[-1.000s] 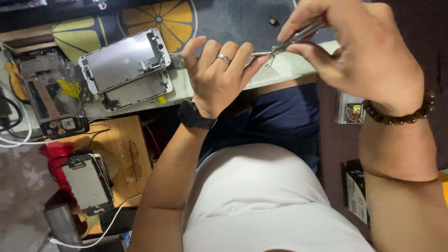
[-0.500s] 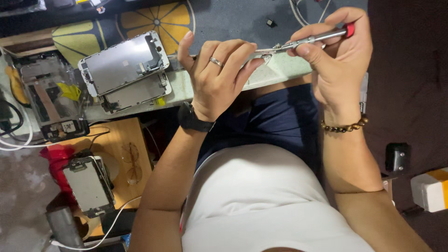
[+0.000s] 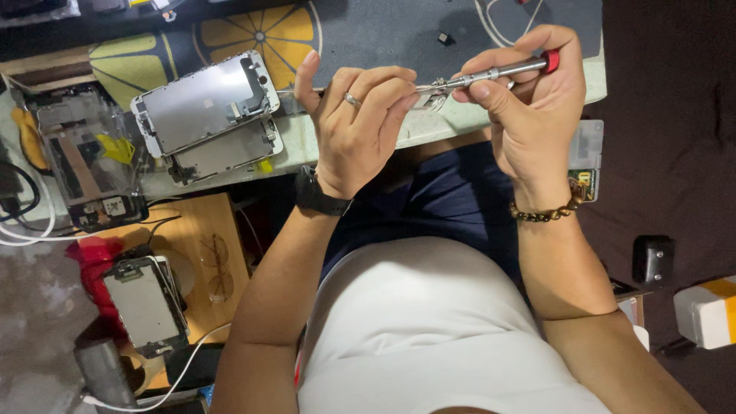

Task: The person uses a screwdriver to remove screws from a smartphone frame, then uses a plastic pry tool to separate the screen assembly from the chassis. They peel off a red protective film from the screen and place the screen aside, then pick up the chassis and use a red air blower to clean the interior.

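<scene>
At the far left of the frame I see a clear plastic tray (image 3: 84, 165) holding phone parts, with a yellow tab inside it and a small white square label near its lower edge. Below it, on a wooden board (image 3: 207, 222) at lower left, lies a dismantled phone with a grey back plate (image 3: 144, 305), a white cable running from beneath it, and a pair of thin-rimmed glasses (image 3: 216, 264) just beside it. Above, at upper left of centre, two silver metal phone screen backplates (image 3: 208, 115) lie stacked and slightly offset on the pale green table edge (image 3: 307, 149), partly over a dark mat printed with a yellow citrus-slice pattern (image 3: 261, 31).

Moving to centre, my left hand (image 3: 354, 126), wearing a ring and a black wristwatch, has its fingers curled together, pinching a small silver metal part (image 3: 431, 93) at the fingertips; most of that part is hidden, so I cannot tell its shape. Right of it, my right hand (image 3: 529, 107), with a brown bead bracelet on the wrist, is clamped around a slim silver screwdriver with a red end cap (image 3: 494, 73), held nearly level in the upper centre of the frame, its tip touching the small part.

Further right, a clear flat packet with a yellow-and-dark label (image 3: 586, 165) hangs off the table edge. At lower right sit a small black box (image 3: 652, 259) and a white carton with a yellow stripe (image 3: 709, 310).
</scene>
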